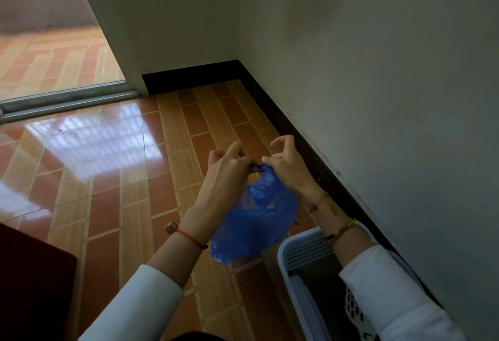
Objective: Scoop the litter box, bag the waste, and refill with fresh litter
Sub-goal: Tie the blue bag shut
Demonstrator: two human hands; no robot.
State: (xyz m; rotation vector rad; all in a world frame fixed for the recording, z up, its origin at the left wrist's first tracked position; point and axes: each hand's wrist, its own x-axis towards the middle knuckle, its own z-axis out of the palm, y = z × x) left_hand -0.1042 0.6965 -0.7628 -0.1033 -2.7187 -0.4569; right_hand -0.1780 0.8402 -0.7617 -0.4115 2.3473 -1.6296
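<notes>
Blue bag (256, 222): centre of frame, hanging.
Left hand (225, 170): grip pinched on its top.
Right hand (286, 164): the same.
Advice: knot tightly above litter box (305, 246), lower right.

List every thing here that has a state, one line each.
Blue plastic bag: off the floor, hanging, top pinched by both hands.
Left hand: fingers shut on the bag's top.
Right hand: fingers shut on the bag's top.
Litter box: on the floor by the wall, uncovered.
</notes>
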